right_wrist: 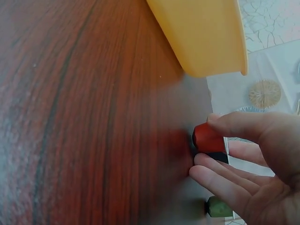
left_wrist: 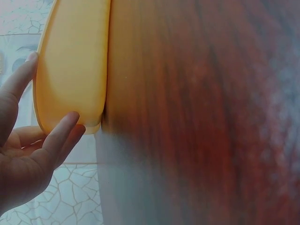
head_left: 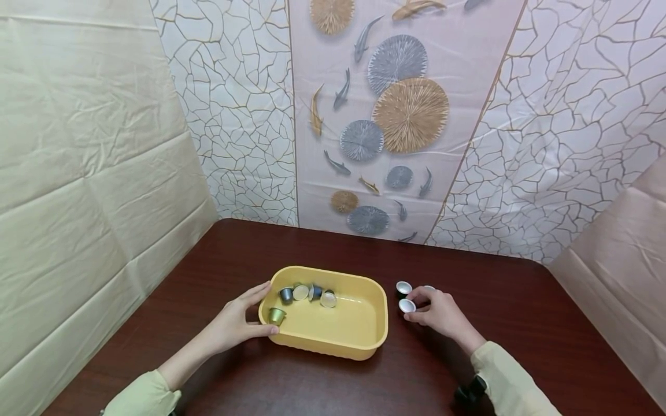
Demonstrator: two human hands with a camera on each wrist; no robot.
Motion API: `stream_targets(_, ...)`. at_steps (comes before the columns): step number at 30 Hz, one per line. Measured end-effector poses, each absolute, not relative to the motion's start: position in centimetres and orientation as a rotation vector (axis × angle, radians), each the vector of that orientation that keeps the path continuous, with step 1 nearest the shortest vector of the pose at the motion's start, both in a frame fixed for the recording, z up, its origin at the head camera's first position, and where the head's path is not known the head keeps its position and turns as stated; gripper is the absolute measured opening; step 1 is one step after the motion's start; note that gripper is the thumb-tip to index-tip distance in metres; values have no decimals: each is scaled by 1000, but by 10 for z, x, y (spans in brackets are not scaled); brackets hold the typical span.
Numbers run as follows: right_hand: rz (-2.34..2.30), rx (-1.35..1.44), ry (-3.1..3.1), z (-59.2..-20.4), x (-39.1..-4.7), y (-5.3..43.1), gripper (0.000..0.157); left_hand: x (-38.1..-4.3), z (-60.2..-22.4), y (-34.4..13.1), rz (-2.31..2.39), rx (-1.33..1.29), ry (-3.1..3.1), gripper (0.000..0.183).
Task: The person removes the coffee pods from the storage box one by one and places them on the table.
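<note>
A yellow plastic bin (head_left: 359, 349) stands on the table with several coffee capsules inside, among them a green one (head_left: 277, 316) and a dark grey one (head_left: 287, 296). My left hand (head_left: 232, 323) holds the bin's left end, thumb at the near rim and fingers toward the far side. To the right of the bin, my right hand (head_left: 441, 312) pinches a red coffee capsule (right_wrist: 209, 138) between thumb and fingers; its white lid faces up in the head view. Close behind it is a black capsule (head_left: 403, 289). A green capsule (right_wrist: 219, 207) shows below the fingers in the right wrist view.
The dark reddish wooden table (head_left: 322, 387) runs back to a patterned cloth (head_left: 359, 173). Pale cloth walls (head_left: 104, 173) rise at both sides. A white-lidded capsule (head_left: 429, 287) lies partly hidden behind the right hand.
</note>
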State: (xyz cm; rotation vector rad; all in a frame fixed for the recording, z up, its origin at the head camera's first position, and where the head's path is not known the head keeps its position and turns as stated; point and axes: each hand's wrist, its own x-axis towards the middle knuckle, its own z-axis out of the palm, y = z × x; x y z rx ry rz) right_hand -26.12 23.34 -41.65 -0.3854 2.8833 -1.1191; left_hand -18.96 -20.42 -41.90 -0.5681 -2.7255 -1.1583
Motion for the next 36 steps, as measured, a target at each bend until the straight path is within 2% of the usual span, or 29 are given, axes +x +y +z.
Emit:
stream_targets(21,-1100,-376,2889,-419,-265,234,38,-190,-420,-204,-1116,-560,-2726,93)
stream_targets(36,-1162,-410,2862,-417,-259,238,53,-190,-419,-204,-1128,-560,-2726,92)
